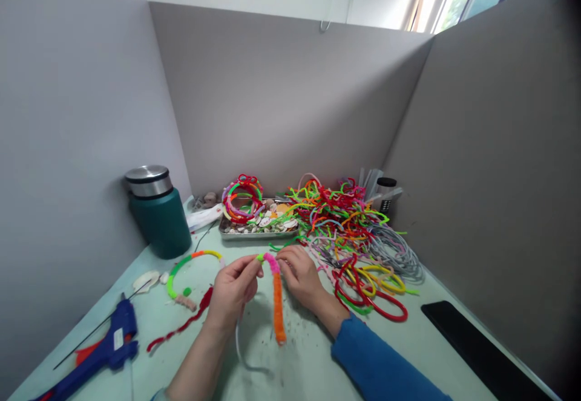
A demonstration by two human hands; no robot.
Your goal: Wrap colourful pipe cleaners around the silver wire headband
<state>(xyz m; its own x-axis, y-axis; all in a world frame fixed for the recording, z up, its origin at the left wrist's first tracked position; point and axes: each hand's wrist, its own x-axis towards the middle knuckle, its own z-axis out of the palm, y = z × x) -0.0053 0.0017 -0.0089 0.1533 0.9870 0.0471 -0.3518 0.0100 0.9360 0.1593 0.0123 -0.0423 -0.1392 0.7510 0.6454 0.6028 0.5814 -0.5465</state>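
Between my hands is a cord wrapped in fuzzy pipe cleaner [278, 304], lime green, then pink, then a long orange stretch hanging down. My left hand [233, 286] pinches it at the lime green end. A bare grey cord [239, 343] trails from below that hand to the table. My right hand [302, 274] has its fingers closed at the pink section; its fingertips are partly hidden. Left of my left hand lie a dark red twisted pipe cleaner [181, 327] and a curved piece wrapped in green, orange and yellow [181, 268].
A blue glue gun [111, 343] and a teal bottle [160, 222] are at left. Behind my hands stand a metal tray [258, 235] of shells, a bundle of wrapped rings [242, 198] and a pipe cleaner heap [336, 207]. Grey cord coils [397, 253] and a black phone-like slab [472, 343] lie right.
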